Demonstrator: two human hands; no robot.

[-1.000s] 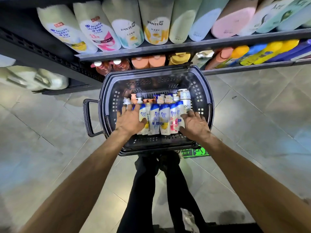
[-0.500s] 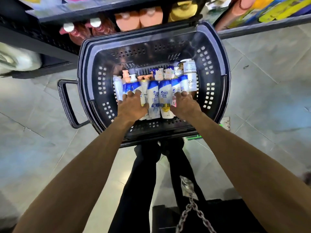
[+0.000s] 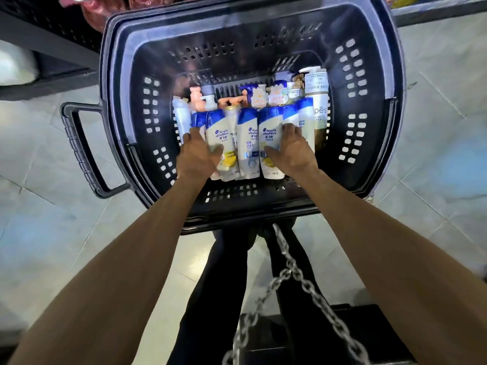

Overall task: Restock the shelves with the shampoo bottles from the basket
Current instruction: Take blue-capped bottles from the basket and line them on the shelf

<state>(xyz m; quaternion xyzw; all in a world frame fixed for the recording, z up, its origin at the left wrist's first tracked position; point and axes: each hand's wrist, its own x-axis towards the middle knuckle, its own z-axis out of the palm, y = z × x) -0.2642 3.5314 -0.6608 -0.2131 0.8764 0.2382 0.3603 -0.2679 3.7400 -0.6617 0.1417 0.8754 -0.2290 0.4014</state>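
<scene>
Black basket [image 3: 369,106]: shampoo bottles [image 3: 246,139] lying along its near wall; back row half hidden
Left hand [image 3: 199,156]: on bottles; grip unclear
Right hand [image 3: 292,150]: fingers spread over bottles; grip unclear
Shelf [image 3: 434,9]: cut off at top edge

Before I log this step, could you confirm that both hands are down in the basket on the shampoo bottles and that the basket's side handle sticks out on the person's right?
Not quite: the head view shows the side handle on the person's left. Otherwise correct: left hand and right hand are on the shampoo bottles in the basket.
</scene>
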